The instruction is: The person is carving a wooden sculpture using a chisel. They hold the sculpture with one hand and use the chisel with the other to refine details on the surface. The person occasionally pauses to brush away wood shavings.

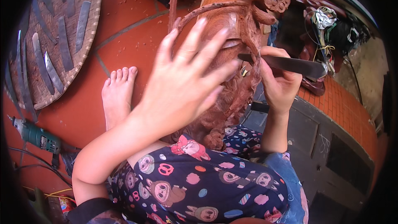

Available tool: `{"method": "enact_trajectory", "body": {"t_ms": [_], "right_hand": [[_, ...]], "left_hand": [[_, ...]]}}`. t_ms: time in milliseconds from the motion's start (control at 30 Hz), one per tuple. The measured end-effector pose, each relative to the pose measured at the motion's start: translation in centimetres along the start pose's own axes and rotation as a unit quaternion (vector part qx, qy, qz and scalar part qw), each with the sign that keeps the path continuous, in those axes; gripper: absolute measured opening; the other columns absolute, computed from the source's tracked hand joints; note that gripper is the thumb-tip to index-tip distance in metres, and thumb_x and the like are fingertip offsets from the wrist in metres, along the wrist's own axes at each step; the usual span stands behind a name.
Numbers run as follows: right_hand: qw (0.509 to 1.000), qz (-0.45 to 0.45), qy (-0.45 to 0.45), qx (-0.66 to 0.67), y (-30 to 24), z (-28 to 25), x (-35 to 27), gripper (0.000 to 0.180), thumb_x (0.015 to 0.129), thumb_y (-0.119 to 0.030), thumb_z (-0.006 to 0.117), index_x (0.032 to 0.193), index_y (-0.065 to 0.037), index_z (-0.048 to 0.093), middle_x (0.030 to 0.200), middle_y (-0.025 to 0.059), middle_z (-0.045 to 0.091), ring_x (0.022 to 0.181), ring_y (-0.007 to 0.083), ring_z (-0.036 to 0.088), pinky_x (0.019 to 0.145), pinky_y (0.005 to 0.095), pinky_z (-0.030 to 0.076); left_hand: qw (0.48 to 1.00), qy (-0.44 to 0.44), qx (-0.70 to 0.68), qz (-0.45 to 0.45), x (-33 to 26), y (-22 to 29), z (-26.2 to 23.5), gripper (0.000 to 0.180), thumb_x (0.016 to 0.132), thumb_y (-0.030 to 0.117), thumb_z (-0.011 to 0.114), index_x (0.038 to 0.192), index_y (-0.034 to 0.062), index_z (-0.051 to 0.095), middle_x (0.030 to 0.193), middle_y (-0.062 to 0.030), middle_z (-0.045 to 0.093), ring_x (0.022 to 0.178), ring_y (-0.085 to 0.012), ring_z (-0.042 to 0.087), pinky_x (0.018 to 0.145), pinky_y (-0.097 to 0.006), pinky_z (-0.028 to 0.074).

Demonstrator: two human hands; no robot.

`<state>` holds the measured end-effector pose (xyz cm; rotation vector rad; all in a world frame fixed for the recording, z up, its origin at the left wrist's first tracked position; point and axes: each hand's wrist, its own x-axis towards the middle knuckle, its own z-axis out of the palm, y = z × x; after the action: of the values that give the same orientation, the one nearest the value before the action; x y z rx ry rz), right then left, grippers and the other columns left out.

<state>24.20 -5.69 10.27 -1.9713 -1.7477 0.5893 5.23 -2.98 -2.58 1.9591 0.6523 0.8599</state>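
Patterned trousers (199, 186), dark with cartoon prints, fill the near edge of my view; item one.

Item two: left hand (186, 83), spread flat with fingers wide, holding nothing, pressed against or just over the reddish wood carving (232, 99); I cannot tell whether the palm touches.

Item three: right hand (280, 85), closed around a flat steel chisel (290, 64), blade tip set against the carving's right flank.

Item four: the carving itself, upright between the knees, running from the lap to the far edge. Judged state of work: well advanced. A paw with toes at the far top, a curved tail-like strand and textured fur are already cut; the patch under the blade looks like detail not yet finished.

Item five: bare foot (118, 93) on the red tiled floor (137, 45), left of the carving, with wood chips scattered beyond it.

Item six: round woven tray (93, 29), far left, holding a fan of loose steel chisel blades (62, 43), roughly ten, lying flat.

Item seven: green power drill (37, 137) with cable, on the floor near left.
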Motion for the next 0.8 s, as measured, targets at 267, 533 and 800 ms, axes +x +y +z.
{"method": "enact_trajectory", "body": {"t_ms": [267,533,800], "right_hand": [[0.993,0.11,-0.028,0.03,-0.4,-0.3,-0.4,0.02,0.083,0.008,0.073,0.102,0.004,0.069,0.099,0.0058,0.069,0.098,0.0142,0.069,0.088,0.0315,0.056],[0.997,0.051,-0.058,0.028,0.6,0.2,0.4,0.018,0.086,0.009,0.071,0.103,0.005,0.068,0.09,0.0069,0.074,0.083,0.0118,0.071,0.076,0.0257,0.057],[0.994,0.088,-0.036,0.055,0.1,0.2,0.0,0.014,0.088,0.009,0.069,0.101,0.006,0.069,0.088,0.0057,0.073,0.084,0.0097,0.068,0.076,0.0242,0.054]], "left_hand": [[0.958,0.161,-0.112,-0.208,-5.7,-3.8,-0.1,0.017,0.087,-0.002,0.068,0.103,0.0004,0.073,0.097,-0.0141,0.072,0.093,-0.0263,0.067,0.085,-0.034,0.05],[0.959,0.202,-0.164,-0.11,-1.8,-3.6,0.9,0.027,0.075,0.011,0.084,0.097,0.0029,0.072,0.096,-0.0111,0.069,0.094,-0.0276,0.065,0.087,-0.036,0.049],[0.969,0.212,-0.107,-0.073,4.6,-2.4,1.4,0.092,0.059,0.025,0.095,0.14,0.0104,0.053,0.142,-0.0222,0.046,0.137,-0.0398,0.041,0.117,-0.048,0.033]]}}
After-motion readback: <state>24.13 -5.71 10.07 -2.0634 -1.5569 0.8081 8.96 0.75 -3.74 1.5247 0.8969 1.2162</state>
